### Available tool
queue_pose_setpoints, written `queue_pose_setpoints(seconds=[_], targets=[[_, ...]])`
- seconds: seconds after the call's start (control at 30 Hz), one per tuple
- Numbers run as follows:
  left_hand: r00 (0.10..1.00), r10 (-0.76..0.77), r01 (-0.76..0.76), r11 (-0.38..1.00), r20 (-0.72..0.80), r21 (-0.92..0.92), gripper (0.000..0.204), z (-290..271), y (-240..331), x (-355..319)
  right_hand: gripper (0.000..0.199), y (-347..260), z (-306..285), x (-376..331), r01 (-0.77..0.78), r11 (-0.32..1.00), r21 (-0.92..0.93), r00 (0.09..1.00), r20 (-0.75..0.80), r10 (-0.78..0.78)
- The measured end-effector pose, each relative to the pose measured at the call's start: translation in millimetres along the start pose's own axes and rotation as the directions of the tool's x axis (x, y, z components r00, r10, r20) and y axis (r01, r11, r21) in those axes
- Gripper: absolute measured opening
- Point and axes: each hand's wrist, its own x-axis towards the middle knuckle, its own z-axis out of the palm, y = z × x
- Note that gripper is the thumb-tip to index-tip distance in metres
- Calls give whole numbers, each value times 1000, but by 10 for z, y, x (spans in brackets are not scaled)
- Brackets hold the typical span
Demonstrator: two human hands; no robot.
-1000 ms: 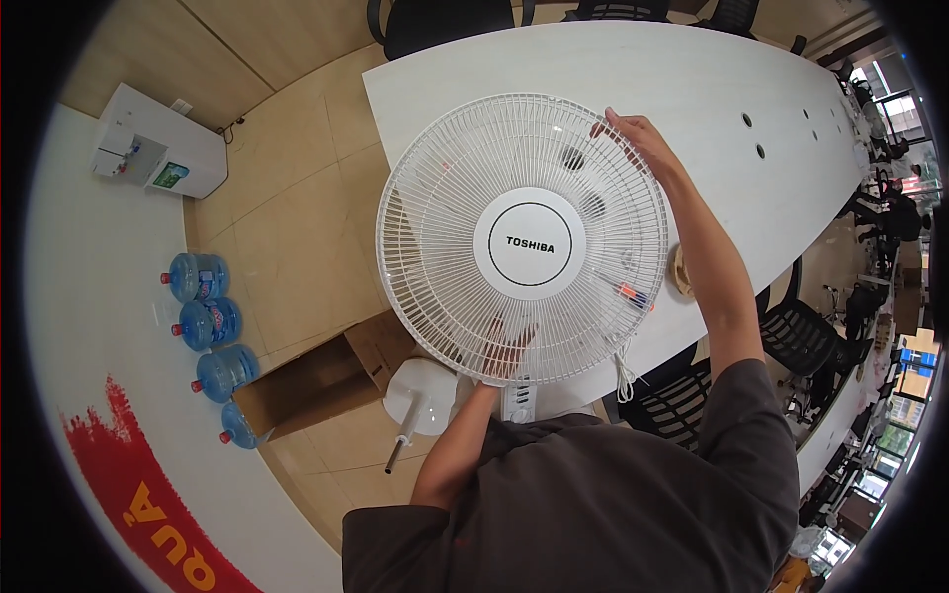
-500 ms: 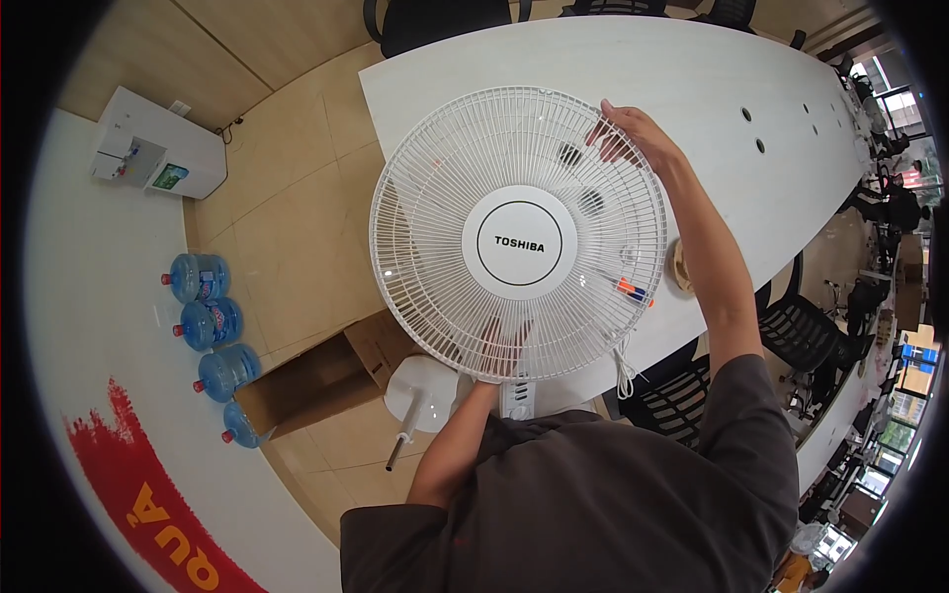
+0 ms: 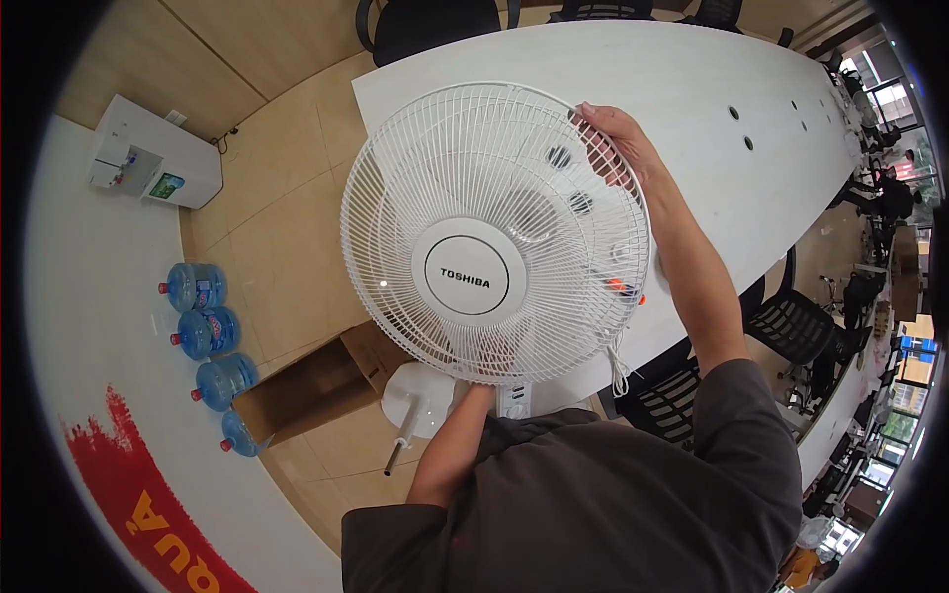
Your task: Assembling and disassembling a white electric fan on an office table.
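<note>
A large round white fan grille (image 3: 425, 348) with a white centre cap (image 3: 469, 272) fills the middle of the view, tilted above the table. My right hand (image 3: 615, 148) is closed on its upper right rim, with fingers reaching behind the wires. At the lower rim, my left hand (image 3: 491, 361) is behind the grille; its fingers show only faintly through the wires. Just below that rim, a white control panel with dark buttons (image 3: 515, 398) sticks out. A white cable (image 3: 619, 372) hangs at the lower right rim. Through the wires shows an orange and dark object (image 3: 621, 288) on the table.
The white table (image 3: 692, 89) has round dark holes. A white round fan base with a pole (image 3: 403, 407) and an open cardboard box (image 3: 297, 390) are at lower left. Several blue water bottles (image 3: 203, 331) line the wall near a water dispenser (image 3: 158, 153). Black chairs (image 3: 786, 321) surround the table.
The grille has shifted left and tilted, and its centre cap has moved down and left. My right hand has moved slightly left with the rim. My left hand stays behind the lower rim.
</note>
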Motion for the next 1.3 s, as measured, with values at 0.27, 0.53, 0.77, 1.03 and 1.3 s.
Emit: queue_pose_setpoints(seconds=[0.27,0.53,0.77,1.03,1.3], targets=[[1000,27,-27,999,-7,-39,56,9,38,-114,25,-296,450,-432,150,984,-97,977,165,-132],[998,60,-61,996,-30,-58,55,-188,62,-152,29,-651,827,-728,326,939,-109,927,233,-295],[993,103,-107,990,-50,-88,55,-237,188,-57,35,-1065,1198,-974,435,900,-19,853,329,-406],[996,55,-58,997,-64,-44,52,-201,337,47,26,-1930,1203,-1710,676,734,71,735,16,-678],[994,22,-42,982,-110,-182,49,-277,485,33,30,-2602,560,-2582,740,460,-491,395,-237,-888]])
